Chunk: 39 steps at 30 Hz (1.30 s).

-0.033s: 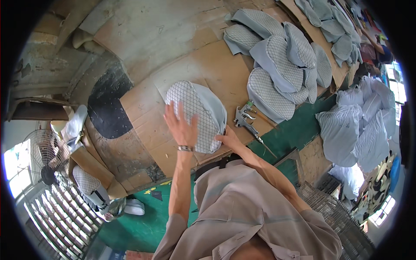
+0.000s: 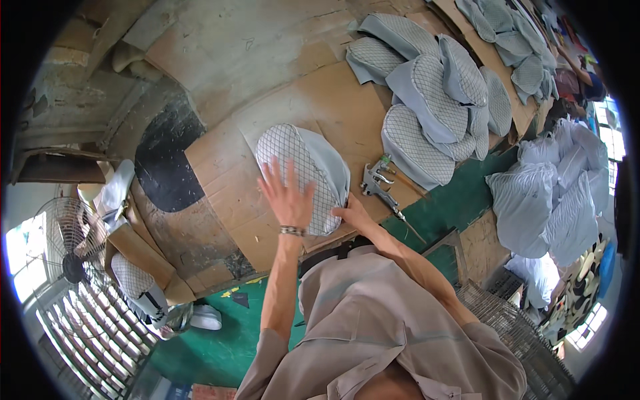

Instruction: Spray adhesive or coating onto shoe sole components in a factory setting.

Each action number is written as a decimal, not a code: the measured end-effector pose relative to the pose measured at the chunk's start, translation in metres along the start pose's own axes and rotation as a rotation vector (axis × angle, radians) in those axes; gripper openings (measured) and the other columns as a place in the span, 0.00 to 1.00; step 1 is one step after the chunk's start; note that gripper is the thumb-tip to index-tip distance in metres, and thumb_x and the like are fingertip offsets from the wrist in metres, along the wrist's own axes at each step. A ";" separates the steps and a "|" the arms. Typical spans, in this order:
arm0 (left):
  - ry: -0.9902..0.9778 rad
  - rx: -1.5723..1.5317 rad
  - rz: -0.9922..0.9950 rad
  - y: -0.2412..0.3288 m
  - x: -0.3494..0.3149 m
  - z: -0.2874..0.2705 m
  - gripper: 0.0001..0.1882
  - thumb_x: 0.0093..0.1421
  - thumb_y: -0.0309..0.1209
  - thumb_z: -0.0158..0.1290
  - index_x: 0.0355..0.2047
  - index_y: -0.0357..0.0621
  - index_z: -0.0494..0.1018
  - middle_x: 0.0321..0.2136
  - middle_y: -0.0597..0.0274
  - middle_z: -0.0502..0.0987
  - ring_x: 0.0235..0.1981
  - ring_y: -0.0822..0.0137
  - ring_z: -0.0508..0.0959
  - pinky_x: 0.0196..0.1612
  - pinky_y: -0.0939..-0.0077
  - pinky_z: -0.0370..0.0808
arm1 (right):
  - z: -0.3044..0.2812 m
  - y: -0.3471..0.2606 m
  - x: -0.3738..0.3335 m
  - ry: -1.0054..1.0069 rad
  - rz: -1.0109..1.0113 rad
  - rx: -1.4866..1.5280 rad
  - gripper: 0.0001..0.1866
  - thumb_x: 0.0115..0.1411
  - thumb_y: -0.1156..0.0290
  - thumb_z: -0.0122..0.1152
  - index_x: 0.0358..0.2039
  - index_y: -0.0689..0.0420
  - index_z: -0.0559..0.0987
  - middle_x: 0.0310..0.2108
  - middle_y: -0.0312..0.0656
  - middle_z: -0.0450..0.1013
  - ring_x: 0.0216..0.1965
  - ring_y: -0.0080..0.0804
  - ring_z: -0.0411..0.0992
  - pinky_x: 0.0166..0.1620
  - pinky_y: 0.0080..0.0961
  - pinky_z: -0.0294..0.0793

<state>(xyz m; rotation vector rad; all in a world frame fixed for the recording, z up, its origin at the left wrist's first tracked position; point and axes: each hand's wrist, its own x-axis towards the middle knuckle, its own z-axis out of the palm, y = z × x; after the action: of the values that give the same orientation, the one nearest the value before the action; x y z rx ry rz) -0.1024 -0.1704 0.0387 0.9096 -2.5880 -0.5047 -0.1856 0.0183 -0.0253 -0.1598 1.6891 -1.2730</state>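
While the left hand [image 2: 289, 203] spreads wide over the pad [image 2: 323, 175] by the near edge of the surface [image 2: 227, 187], the right hand [image 2: 354, 215] grips its side: apparently smoothing, which calls for steady holding.

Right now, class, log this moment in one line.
left hand: open, over pale-grey diamond-quilted fabric cover | right hand: holding cover's edge | nearby: silver metal spray gun

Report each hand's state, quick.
Left hand: open, spread over the diamond-patterned gray cover; contact unclear.
Right hand: holding the cover's near right edge.
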 end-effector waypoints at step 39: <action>-0.349 0.086 0.083 -0.002 -0.097 0.078 0.40 0.72 0.57 0.45 0.77 0.51 0.56 0.80 0.51 0.44 0.79 0.38 0.40 0.73 0.22 0.36 | -0.006 -0.195 -0.333 0.443 -0.387 -0.201 0.39 0.54 0.85 0.54 0.70 0.61 0.71 0.49 0.41 0.77 0.47 0.26 0.76 0.43 0.22 0.77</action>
<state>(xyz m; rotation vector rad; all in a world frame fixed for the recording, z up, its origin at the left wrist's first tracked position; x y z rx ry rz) -0.0638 -0.0923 -0.0507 0.7957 -2.9682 -0.5763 -0.1012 0.1366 0.3322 -0.3601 2.2477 -1.4957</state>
